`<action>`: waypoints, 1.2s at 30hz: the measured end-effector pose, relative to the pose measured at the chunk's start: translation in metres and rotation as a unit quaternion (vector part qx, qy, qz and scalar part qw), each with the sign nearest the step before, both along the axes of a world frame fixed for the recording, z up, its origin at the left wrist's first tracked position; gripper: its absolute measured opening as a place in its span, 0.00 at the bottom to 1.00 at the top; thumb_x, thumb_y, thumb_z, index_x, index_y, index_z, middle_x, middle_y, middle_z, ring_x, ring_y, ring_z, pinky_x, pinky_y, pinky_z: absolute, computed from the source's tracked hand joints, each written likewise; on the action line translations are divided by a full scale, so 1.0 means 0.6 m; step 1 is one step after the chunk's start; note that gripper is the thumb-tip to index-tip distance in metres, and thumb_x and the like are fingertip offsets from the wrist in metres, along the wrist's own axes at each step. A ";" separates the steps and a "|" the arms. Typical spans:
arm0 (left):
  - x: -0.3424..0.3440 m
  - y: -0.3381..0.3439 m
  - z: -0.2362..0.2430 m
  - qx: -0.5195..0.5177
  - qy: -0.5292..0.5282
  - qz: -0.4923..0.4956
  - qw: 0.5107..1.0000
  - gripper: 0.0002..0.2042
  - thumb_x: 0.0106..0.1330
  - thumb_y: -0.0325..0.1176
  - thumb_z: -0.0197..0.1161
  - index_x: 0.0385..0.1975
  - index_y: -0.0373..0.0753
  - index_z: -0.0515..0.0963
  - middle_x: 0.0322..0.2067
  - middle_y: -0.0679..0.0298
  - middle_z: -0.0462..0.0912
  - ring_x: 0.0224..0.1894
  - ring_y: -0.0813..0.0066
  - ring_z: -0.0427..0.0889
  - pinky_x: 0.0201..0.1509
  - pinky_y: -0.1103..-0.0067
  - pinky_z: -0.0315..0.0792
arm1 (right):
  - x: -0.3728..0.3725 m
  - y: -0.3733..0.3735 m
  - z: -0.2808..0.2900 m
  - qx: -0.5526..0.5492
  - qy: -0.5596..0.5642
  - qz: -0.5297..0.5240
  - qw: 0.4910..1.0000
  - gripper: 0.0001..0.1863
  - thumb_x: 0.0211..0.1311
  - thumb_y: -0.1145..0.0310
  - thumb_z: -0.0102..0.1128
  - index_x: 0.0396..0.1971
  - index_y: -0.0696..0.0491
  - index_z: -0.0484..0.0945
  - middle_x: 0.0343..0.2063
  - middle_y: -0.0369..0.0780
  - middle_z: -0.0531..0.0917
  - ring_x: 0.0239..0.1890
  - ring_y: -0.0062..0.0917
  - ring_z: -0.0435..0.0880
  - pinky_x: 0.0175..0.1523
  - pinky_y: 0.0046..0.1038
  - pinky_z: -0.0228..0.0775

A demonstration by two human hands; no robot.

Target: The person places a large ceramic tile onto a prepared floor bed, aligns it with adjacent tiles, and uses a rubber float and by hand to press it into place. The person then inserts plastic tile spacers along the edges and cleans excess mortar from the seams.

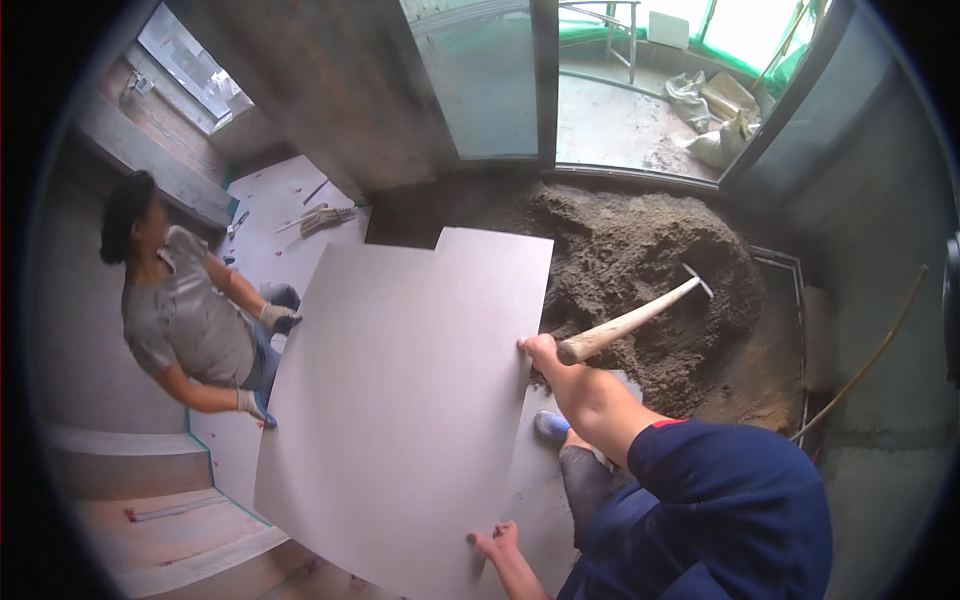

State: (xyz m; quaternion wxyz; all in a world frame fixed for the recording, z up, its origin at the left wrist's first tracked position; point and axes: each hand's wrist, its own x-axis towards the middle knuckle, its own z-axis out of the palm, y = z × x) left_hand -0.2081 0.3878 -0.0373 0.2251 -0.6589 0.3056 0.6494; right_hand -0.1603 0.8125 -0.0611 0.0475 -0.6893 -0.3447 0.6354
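A large pale panel (400,390) with a notched far edge spans the middle, tilted over the floor. My right hand (540,350) is closed on its right edge, near the far end of my outstretched arm. My left hand (495,540) grips the same edge lower down, near the bottom of the view. At the left, a co-worker (190,310) in a grey T-shirt holds the opposite edge with two gloved hands. Beside my right hand, a wooden-handled tool (630,320) with a T-shaped end lies on a mound of grey sand or mortar (640,240).
A pale floor surface (270,210) with small tools lies behind the co-worker, and steps (150,470) are at lower left. A long stick (870,360) leans at right. Beyond a glass door frame (545,80) are sacks (715,120) and a metal frame.
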 end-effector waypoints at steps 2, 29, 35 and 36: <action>-0.084 0.005 -0.020 -0.009 0.006 0.006 1.000 0.20 0.59 0.61 0.57 0.37 0.52 0.71 0.30 0.78 0.66 0.22 0.80 0.56 0.31 0.77 0.54 | -0.073 0.023 0.010 -0.003 0.007 -0.006 1.000 0.14 0.54 0.60 0.62 0.30 0.57 0.79 0.25 0.43 0.80 0.25 0.31 0.79 0.30 0.34 0.72; -0.284 0.485 -0.087 0.056 0.061 -0.027 0.996 0.21 0.65 0.63 0.47 0.32 0.51 0.72 0.21 0.74 0.64 0.18 0.78 0.55 0.27 0.77 0.54 | -0.257 0.539 -0.033 0.029 0.000 0.034 0.999 0.21 0.58 0.56 0.64 0.45 0.55 0.75 0.42 0.44 0.77 0.36 0.32 0.75 0.34 0.37 0.67; -0.264 0.609 -0.103 0.026 0.068 -0.003 0.997 0.24 0.62 0.66 0.49 0.34 0.50 0.74 0.18 0.73 0.65 0.16 0.78 0.56 0.23 0.81 0.53 | -0.290 0.619 -0.154 0.047 -0.001 -0.071 0.996 0.25 0.61 0.50 0.58 0.44 0.59 0.75 0.41 0.47 0.79 0.37 0.38 0.79 0.37 0.41 0.70; -0.257 0.612 -0.097 0.024 0.080 0.006 0.996 0.25 0.61 0.67 0.49 0.34 0.50 0.75 0.17 0.72 0.66 0.15 0.78 0.57 0.23 0.81 0.53 | -0.293 0.618 -0.158 0.002 -0.016 -0.030 0.999 0.26 0.62 0.50 0.57 0.45 0.59 0.75 0.42 0.47 0.79 0.39 0.39 0.79 0.39 0.42 0.70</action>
